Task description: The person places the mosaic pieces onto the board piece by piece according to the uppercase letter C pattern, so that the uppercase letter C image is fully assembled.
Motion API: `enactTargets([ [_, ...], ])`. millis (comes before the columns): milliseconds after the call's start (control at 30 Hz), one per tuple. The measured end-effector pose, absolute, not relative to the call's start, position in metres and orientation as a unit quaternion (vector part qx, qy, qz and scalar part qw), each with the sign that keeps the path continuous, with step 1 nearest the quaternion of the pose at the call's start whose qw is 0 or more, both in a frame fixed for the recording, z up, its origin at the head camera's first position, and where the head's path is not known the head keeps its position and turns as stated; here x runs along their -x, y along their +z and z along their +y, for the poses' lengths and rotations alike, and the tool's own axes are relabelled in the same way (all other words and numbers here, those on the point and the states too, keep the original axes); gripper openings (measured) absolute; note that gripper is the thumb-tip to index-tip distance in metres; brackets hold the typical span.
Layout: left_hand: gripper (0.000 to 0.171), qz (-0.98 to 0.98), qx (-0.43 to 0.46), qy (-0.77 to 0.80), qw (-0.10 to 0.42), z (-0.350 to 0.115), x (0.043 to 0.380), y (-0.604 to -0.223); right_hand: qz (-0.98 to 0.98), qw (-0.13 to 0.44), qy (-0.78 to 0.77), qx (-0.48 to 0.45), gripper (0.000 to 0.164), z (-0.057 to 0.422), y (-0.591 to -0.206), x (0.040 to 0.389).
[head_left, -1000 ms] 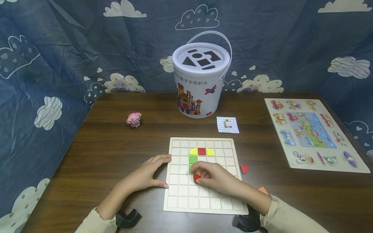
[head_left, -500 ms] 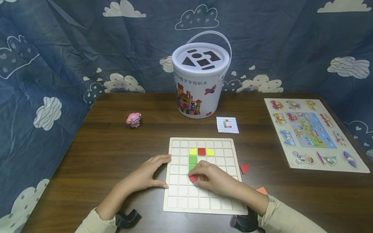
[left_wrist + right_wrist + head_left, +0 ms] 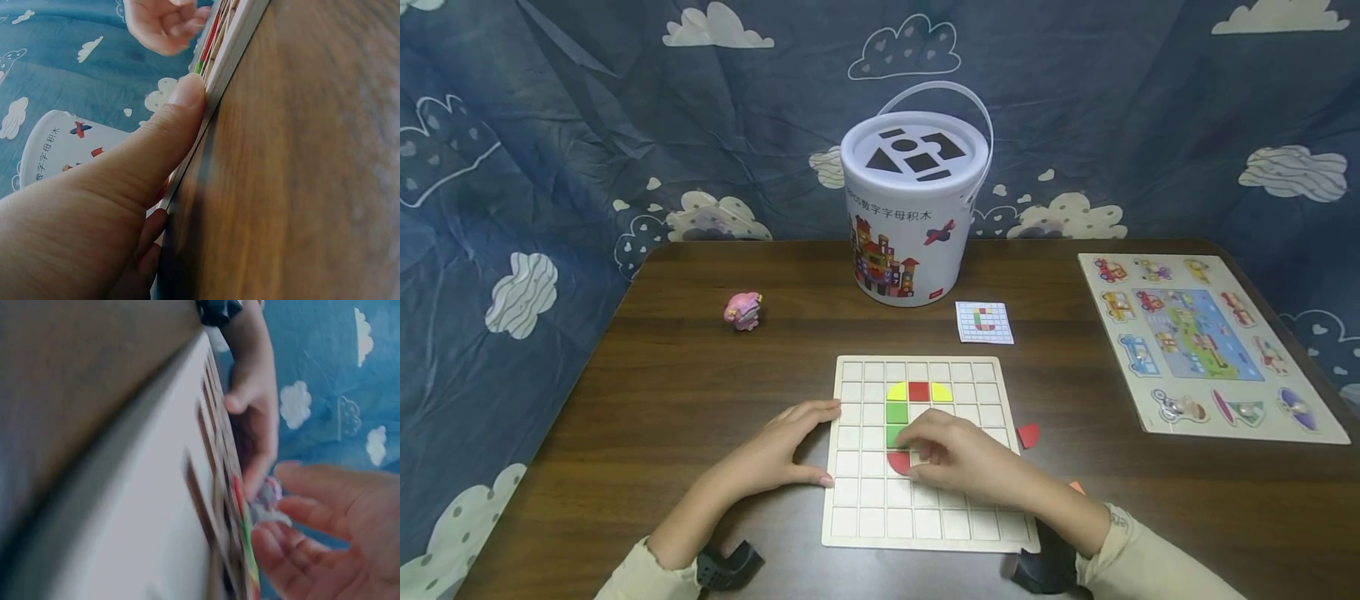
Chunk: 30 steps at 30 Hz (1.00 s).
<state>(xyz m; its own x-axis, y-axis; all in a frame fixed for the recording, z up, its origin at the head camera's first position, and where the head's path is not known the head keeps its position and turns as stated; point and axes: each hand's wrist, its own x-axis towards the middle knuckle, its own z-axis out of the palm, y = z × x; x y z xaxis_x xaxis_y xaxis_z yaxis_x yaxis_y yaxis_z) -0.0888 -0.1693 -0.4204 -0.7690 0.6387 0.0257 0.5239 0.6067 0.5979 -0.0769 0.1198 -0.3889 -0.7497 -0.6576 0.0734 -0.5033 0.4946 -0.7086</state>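
Observation:
A pale wooden grid board (image 3: 857, 523) lies on the table, divided into square cells. My left hand (image 3: 782, 450) rests against its left edge, thumb and fingertips touching the rim. Over the middle of the board hovers my right hand (image 3: 958, 458); in the right wrist view its loosely bent fingers (image 3: 269, 550) hold nothing. A red quarter-circle tile (image 3: 897, 463) lies in a cell just left of the right thumb. Above it in the same column are two green square tiles (image 3: 897, 412). The top row has a red square tile (image 3: 918, 392) between two yellow quarter-circle tiles (image 3: 941, 392).
Right of the board lie a loose red tile (image 3: 1028, 435) and an orange piece (image 3: 1077, 487) partly behind the right forearm. Behind it are a pattern card (image 3: 984, 322), a white bucket (image 3: 916, 208) and a pink toy figure (image 3: 743, 311). A picture puzzle (image 3: 1210, 350) lies far right.
My right hand moved left with the red quarter-circle tile, set it in the cell below the green tiles, let go and drew slightly back right. The left hand stayed put.

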Motion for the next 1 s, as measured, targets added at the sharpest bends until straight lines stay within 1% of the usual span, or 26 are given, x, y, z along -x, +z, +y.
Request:
enactTargets([
  [133,0.087,0.892,-0.325,0.301,0.096,-0.169,0.089,-0.42,0.857,0.078,-0.388,0.33,0.036,0.139,-0.378,0.074],
  [300,0.088,0.891,-0.325,0.301,0.095,-0.17,0.088,-0.42,0.883,0.057,-0.371,0.283,0.042,0.169,-0.364,0.065],
  [500,0.087,0.891,-0.328,0.301,0.089,-0.17,0.089,-0.421,0.895,-0.024,-0.344,0.283,0.048,0.209,-0.367,0.053],
  [600,0.086,0.891,-0.328,0.3,0.086,-0.17,0.089,-0.422,0.894,-0.041,-0.343,0.285,0.05,0.227,-0.373,0.047],
  [800,0.086,0.894,-0.32,0.3,0.094,-0.17,0.089,-0.42,0.907,-0.026,-0.335,0.254,0.053,0.249,-0.385,0.034],
  [1000,0.086,0.894,-0.319,0.298,0.1,-0.17,0.089,-0.42,0.906,0.042,-0.354,0.23,0.057,0.262,-0.397,0.025],
])
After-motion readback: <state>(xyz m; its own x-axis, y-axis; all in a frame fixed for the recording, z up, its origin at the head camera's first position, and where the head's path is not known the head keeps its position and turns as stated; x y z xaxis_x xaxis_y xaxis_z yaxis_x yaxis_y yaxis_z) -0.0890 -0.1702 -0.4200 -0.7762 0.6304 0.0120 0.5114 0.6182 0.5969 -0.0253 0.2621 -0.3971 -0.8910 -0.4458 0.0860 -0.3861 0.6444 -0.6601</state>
